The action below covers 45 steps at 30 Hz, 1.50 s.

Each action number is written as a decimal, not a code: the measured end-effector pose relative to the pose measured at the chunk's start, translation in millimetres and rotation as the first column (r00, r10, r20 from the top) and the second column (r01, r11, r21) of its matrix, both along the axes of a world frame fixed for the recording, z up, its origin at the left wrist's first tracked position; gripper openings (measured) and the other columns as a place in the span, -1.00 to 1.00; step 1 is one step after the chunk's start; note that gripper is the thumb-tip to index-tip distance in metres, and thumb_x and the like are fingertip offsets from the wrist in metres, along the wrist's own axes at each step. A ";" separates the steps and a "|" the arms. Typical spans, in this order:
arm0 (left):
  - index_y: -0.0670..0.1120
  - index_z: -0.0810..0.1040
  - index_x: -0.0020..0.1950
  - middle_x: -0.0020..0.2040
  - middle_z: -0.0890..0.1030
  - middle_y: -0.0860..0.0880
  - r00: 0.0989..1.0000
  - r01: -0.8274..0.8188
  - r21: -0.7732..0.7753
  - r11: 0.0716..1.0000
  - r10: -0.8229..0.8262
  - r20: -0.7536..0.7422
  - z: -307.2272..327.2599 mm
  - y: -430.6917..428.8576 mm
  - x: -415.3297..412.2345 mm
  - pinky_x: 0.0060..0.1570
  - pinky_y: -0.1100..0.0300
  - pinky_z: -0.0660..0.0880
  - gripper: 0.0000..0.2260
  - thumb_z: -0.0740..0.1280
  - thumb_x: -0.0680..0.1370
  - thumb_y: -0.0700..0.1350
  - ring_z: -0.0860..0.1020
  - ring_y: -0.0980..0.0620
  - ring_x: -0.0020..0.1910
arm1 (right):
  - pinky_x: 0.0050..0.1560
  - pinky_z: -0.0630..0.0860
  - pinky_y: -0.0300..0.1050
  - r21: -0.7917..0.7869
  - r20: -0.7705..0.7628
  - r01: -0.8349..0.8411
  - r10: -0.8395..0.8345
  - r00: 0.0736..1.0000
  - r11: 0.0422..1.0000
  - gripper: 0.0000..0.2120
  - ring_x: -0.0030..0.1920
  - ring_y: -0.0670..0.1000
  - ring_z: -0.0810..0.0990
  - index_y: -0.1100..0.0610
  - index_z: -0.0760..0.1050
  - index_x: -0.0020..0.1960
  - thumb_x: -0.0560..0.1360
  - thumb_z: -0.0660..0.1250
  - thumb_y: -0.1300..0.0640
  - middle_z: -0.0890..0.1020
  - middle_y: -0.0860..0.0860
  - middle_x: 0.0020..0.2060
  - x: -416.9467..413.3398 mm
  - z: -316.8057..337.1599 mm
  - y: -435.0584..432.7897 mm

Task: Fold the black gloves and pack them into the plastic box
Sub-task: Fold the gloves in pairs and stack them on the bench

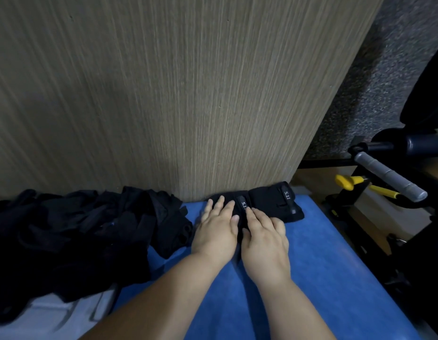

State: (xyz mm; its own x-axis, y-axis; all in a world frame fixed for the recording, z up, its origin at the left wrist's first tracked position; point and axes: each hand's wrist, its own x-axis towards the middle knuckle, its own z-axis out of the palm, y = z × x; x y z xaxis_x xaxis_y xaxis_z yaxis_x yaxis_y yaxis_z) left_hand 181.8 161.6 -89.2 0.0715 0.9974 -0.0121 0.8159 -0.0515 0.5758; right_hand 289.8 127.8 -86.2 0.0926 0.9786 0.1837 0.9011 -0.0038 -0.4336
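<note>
Both hands, left hand and right hand, lie palm-down, fingers relaxed, pressing the black gloves on the blue surface against a wooden panel; the palms hide the gloves' near edge.

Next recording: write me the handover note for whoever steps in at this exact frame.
Left hand: open, fingers flat, pressing on the two black gloves.
Right hand: fingers bent on the same gloves; whether it has a grip on the fabric cannot be told.
The gloves lie side by side on the blue mat, against the wooden panel.
Pile of black gloves at the left, unfolded.
Pale object under the pile may be the plastic box; unclear.
Done: this pair is laid out. Left: fold it, pack it, then work through the pile.
</note>
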 end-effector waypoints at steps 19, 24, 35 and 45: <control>-0.01 0.53 0.25 0.00 0.46 0.26 0.958 -0.112 0.391 0.914 -0.005 0.287 13.1 -67.4 -42.8 0.14 0.11 0.49 -0.72 0.26 0.56 -0.19 0.51 0.11 0.10 | 0.10 0.45 -0.20 0.261 -0.401 -0.079 0.183 0.898 0.962 -0.84 0.04 -0.07 0.53 0.06 0.61 0.09 0.55 0.31 0.16 0.54 -0.16 -0.08 -16.4 14.9 -20.0; -0.04 0.58 0.14 0.02 0.54 0.10 0.976 -0.213 0.591 0.778 0.146 0.159 16.2 -85.3 -74.8 0.07 0.13 0.44 -0.75 0.29 0.51 -0.27 0.48 0.02 0.05 | 0.12 0.34 -0.40 0.099 -0.482 -0.244 0.261 0.836 0.965 -0.73 0.06 -0.16 0.50 0.02 0.53 0.27 0.58 0.28 0.12 0.49 -0.14 0.09 -45.7 14.1 -30.9; 0.06 0.17 0.53 0.56 0.12 0.12 0.900 -0.148 0.315 0.938 0.259 -0.349 11.8 -96.9 -110.0 0.48 0.04 -0.21 -0.58 -0.01 0.66 0.01 -0.10 0.05 0.55 | 0.30 0.32 -0.22 -0.056 -0.516 -0.324 0.251 0.819 0.944 -0.50 0.32 -0.07 0.39 -0.07 0.25 0.50 0.59 0.26 0.00 0.42 -0.05 0.34 -84.5 7.4 -34.5; 0.00 0.62 0.17 0.22 0.58 0.03 0.948 -0.071 0.482 0.873 0.209 -0.240 5.2 -112.2 -112.0 0.44 0.12 -0.15 -0.64 0.11 0.55 0.04 0.40 -0.03 0.35 | -0.10 0.47 -0.23 -0.048 -0.655 -0.298 0.196 0.730 0.953 -0.92 -0.11 -0.08 0.56 0.01 0.53 -0.05 0.58 0.27 0.09 0.63 -0.01 -0.09 -65.1 17.0 -39.1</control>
